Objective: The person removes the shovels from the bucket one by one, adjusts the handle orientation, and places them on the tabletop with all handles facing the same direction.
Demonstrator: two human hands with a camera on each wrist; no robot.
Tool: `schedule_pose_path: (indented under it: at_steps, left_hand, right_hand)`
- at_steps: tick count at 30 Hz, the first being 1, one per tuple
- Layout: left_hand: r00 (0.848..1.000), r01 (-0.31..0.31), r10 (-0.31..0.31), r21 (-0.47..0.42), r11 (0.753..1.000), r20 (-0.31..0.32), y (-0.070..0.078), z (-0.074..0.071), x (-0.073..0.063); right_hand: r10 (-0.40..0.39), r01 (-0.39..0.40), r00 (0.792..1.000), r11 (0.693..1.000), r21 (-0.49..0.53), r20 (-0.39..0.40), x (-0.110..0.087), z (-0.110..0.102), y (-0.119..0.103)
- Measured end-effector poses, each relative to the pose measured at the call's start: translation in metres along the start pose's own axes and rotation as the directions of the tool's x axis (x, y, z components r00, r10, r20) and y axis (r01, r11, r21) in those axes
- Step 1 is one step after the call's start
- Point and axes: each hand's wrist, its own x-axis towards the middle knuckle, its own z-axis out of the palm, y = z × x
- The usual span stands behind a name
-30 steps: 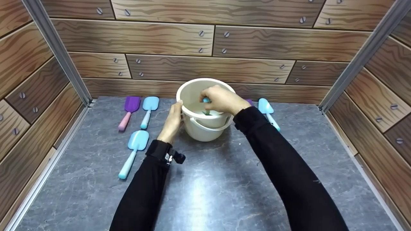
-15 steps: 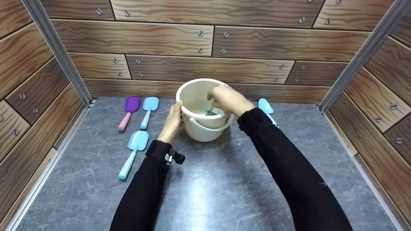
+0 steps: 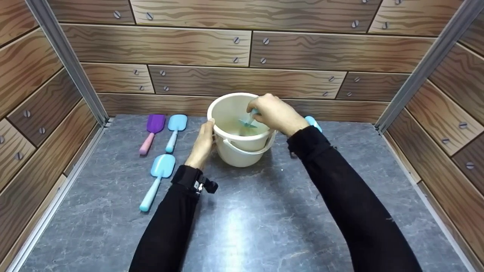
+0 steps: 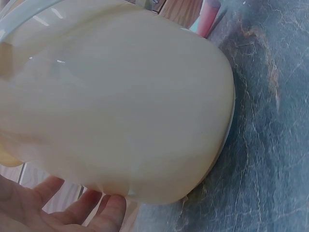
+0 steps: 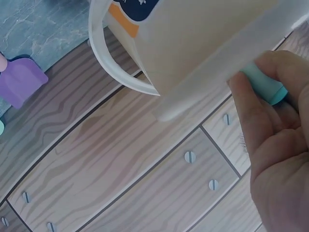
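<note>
A cream plastic bucket (image 3: pixel 239 153) stands upright near the back wall, its handle hanging at the front. My left hand (image 3: pixel 203 142) rests against its left side with the thumb at the rim; in the left wrist view its fingers (image 4: pixel 110 212) touch the outside wall. Over the bucket's right rim, my right hand (image 3: pixel 279 115) pinches the light teal handle of a small shovel (image 5: pixel 265 86). The shovel's blade (image 3: pixel 247 123) shows tilted inside the bucket. Something pale and watery-looking lies at the bottom; I cannot tell exactly what it is.
Left of the bucket lie a purple shovel (image 3: pixel 154 128) with a pink handle, a blue shovel (image 3: pixel 177 122) and a nearer blue shovel (image 3: pixel 162 166). Another blue shovel (image 3: pixel 313 122) is partly hidden behind the right sleeve. Wood-patterned walls (image 3: pixel 227 79) enclose the grey floor (image 3: pixel 242 226).
My right hand has moved right and slightly up, lifting the shovel so that its blade shows higher inside the bucket. The left hand and the bucket have stayed put.
</note>
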Motion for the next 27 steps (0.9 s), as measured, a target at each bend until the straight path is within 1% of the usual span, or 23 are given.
schedule_pose_path:
  at_steps: [6,12,16,20,27]
  left_hand:
    - [1.0,0.013,-0.013,0.002,1.0,-0.008,0.0,0.0,0.002]
    - [1.0,0.025,-0.025,-0.013,1.0,-0.015,0.002,0.001,0.001]
    - [1.0,0.018,-0.019,-0.009,1.0,-0.022,0.002,0.001,0.0]
    - [1.0,0.01,-0.01,0.005,1.0,-0.023,0.003,0.001,-0.001]
    - [1.0,-0.005,0.005,-0.011,1.0,-0.013,0.001,0.001,0.0]
  right_hand:
    - [-0.024,0.024,0.999,1.0,0.009,-0.021,-0.004,-0.007,-0.002]
    - [-0.084,0.086,0.994,0.996,0.018,-0.071,-0.009,-0.013,-0.001]
    - [-0.114,0.117,0.988,0.993,0.026,-0.1,-0.014,-0.018,-0.001]
    - [-0.124,0.129,0.984,0.991,0.034,-0.127,-0.019,-0.021,-0.001]
    - [-0.148,0.156,0.971,0.987,0.028,-0.188,-0.026,-0.026,0.0]
